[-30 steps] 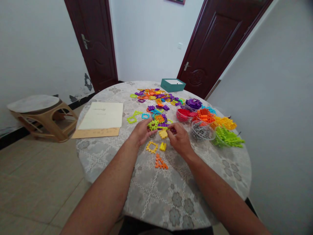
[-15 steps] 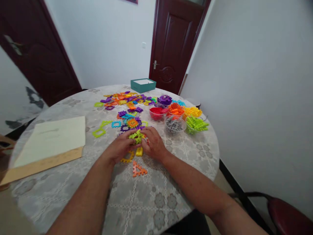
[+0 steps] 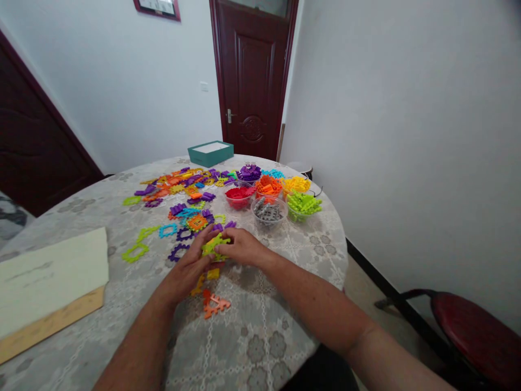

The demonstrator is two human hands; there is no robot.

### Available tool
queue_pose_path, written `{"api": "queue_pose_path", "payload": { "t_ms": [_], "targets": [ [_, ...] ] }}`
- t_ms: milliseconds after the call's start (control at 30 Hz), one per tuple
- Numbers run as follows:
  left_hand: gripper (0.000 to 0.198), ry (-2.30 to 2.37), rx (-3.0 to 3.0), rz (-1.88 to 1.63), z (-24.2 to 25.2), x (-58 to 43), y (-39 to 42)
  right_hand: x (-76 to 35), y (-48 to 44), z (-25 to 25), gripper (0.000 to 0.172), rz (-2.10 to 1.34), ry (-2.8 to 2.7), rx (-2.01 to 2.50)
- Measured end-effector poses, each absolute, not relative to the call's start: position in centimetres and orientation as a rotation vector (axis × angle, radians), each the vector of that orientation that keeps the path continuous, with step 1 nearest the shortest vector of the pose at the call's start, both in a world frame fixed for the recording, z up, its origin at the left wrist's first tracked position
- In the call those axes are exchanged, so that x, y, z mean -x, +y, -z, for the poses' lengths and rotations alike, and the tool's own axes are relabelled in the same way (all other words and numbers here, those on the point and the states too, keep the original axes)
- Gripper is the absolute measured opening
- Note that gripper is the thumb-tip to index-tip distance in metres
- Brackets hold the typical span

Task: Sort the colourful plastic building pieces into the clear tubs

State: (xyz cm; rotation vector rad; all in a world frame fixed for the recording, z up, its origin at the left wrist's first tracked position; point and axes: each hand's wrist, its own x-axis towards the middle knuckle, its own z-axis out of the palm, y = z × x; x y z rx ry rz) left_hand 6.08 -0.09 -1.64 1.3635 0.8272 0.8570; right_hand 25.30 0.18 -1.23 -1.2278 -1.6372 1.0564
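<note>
Between my two hands is a lime-green toothed building piece [image 3: 215, 245], partly covered by fingers. My left hand [image 3: 194, 263] closes on its left side, and my right hand [image 3: 242, 247] pinches it from the right. Just below lie a yellow piece [image 3: 213, 274] and an orange triangular piece [image 3: 215, 304] on the table. Beyond my hands are an orange gear-like piece [image 3: 197, 222], a blue square frame [image 3: 167, 231] and a dark purple frame [image 3: 178, 252]. Two lime-green frames lie to the left, one of them a rounded frame [image 3: 135, 252].
Clear bowls hold sorted pieces: red [image 3: 239, 196], grey [image 3: 268, 212], orange [image 3: 268, 187], lime green [image 3: 303, 205], and others. A mixed heap [image 3: 179, 182] spreads farther back, before a teal box [image 3: 210, 154]. Paper on a board [image 3: 57, 271] lies left. A red chair [image 3: 476, 331] stands right.
My view has swung to the right, so the scene sits farther left. My hands still hold the green piece, which has turned; the right fingers have shifted onto its upper right side.
</note>
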Motion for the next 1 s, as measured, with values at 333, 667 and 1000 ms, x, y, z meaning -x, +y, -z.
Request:
{"api": "queue_pose_path", "payload": {
  "t_ms": [333, 667, 1000],
  "targets": [
    [0.069, 1.069, -1.347, -1.159, 0.9, -5.1, 0.9, -40.5, -1.5, -7.5, 0.042, -0.146, -1.462, 1.614],
    [0.059, 1.132, -1.409, -1.134, 1.7, -5.1, 1.5, -50.4, 0.6, -8.4, 0.044, 0.235, -1.386, 2.385],
    [0.047, 1.335, -1.338, -1.393, 2.2, -3.5, 2.6, -49.0, 0.2, -7.3, 0.051, 0.312, -1.449, 2.576]
  ]
}}
